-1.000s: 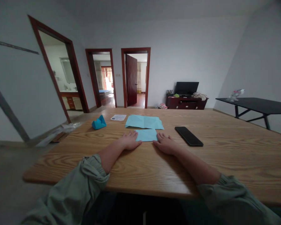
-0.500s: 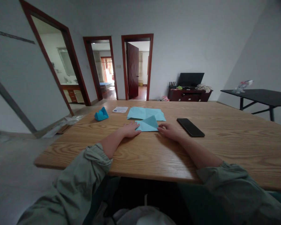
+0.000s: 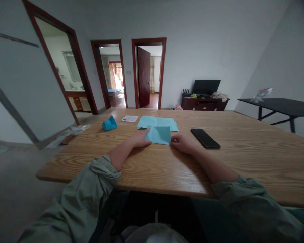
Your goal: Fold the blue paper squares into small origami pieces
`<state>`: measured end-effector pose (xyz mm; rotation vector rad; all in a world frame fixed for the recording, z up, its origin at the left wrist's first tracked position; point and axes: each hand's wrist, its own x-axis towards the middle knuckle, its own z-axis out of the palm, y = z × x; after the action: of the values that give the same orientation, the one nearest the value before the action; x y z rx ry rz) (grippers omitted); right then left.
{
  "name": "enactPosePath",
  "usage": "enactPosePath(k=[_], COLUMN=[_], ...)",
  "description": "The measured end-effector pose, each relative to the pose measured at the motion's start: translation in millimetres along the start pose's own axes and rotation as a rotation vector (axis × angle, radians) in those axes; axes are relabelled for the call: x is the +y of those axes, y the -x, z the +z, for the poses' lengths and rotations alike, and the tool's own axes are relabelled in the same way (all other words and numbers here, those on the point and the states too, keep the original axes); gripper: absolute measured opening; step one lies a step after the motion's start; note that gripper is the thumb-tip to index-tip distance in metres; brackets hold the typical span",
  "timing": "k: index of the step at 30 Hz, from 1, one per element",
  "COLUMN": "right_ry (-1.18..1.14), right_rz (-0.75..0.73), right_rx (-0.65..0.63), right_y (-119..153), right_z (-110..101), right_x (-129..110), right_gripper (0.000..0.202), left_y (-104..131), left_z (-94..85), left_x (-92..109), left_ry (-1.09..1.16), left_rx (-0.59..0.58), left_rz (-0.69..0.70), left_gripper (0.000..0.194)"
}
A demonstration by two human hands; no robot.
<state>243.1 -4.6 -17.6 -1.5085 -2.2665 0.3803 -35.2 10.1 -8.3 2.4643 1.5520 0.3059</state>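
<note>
A folded sheet of light blue paper [image 3: 158,135] is between my hands, near the middle of the table, roughly rectangular. My left hand [image 3: 141,138] grips its left edge, thumb at the lower corner and fingers towards the upper one. At the lower right corner, my right hand [image 3: 181,143] has its fingers curled in and pinches the paper. Behind it lies a larger creased light blue sheet [image 3: 158,121], partly covered by the folded one. A darker blue folded paper shape [image 3: 109,124] stands farther left.
The wooden table [image 3: 152,168] carries a black phone [image 3: 205,138] to the right of my right hand and a small printed card [image 3: 130,118] at the back left. A black table [image 3: 281,105] stands off to the right. A television [image 3: 206,87] is by the far wall.
The pointed flap that stood up on the folded paper no longer shows; the paper now looks rectangular and tilted up slightly. My left fingers moved from lying on it to gripping its left edge.
</note>
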Motion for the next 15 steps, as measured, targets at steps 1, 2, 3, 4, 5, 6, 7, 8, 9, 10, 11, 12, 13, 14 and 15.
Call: enactPosePath(k=[1, 2, 3, 4, 5, 6, 7, 8, 9, 10, 11, 12, 13, 14, 15], right_ry=[0.005, 0.01, 0.015, 0.02, 0.025, 0.03, 0.033, 0.037, 0.042, 0.048, 0.052, 0.052, 0.048, 0.042, 0.034], right_rz=[0.007, 0.015, 0.02, 0.019, 0.013, 0.006, -0.003, -0.01, -0.012, -0.01, -0.008, -0.008, -0.011, -0.015, -0.022], right_rx=[0.0, -0.002, -0.006, -0.01, -0.013, -0.016, -0.02, -0.021, -0.018, -0.016, -0.015, -0.019, -0.023, -0.025, -0.028], right_y=[0.7, 1.4, 2.1, 2.6, 3.0, 3.2, 3.2, 3.1, 3.0, 2.7, 2.4, 2.1, 1.8, 1.5, 1.3], right_z=[-0.6, -1.2, -1.8, -2.3, -2.7, -3.0, -3.3, -3.4, -3.5, -3.5, -3.4, -3.3, -3.1, -2.9, -2.7], right_x=[-1.1, -2.2, -3.4, -4.5, -5.3, -5.8, -6.0, -5.9, -5.6, -5.2, -4.6, -3.9, -3.1, -2.4, -1.7], right_gripper=[0.025, 0.024, 0.024, 0.024, 0.023, 0.023, 0.023, 0.023, 0.023, 0.023, 0.023, 0.023, 0.023, 0.023, 0.024], left_y=[0.0, 0.0, 0.0, 0.0, 0.0, 0.1, 0.2, 0.4, 0.5, 0.7, 0.9, 1.0, 1.1, 1.1, 1.0], left_z=[0.0, 0.2, 0.3, 0.5, 0.7, 0.9, 0.9, 0.7, 0.5, 0.1, -0.3, -0.7, -1.1, -1.4, -1.5], left_x=[-0.3, -0.7, -1.1, -1.5, -1.8, -2.0, -2.1, -2.1, -2.0, -1.8, -1.6, -1.5, -1.5, -1.6, -1.8], left_ry=[0.007, 0.01, 0.011, 0.011, 0.012, 0.014, 0.017, 0.019, 0.019, 0.019, 0.021, 0.024, 0.029, 0.037, 0.045], left_rx=[0.009, 0.014, 0.018, 0.021, 0.025, 0.028, 0.03, 0.032, 0.035, 0.039, 0.042, 0.044, 0.049, 0.053, 0.057], left_rz=[-0.002, -0.002, 0.001, 0.006, 0.013, 0.021, 0.03, 0.034, 0.034, 0.032, 0.031, 0.03, 0.03, 0.033, 0.039], left_gripper=[0.091, 0.091, 0.09, 0.089, 0.088, 0.088, 0.087, 0.087, 0.088, 0.088, 0.088, 0.088, 0.088, 0.087, 0.087])
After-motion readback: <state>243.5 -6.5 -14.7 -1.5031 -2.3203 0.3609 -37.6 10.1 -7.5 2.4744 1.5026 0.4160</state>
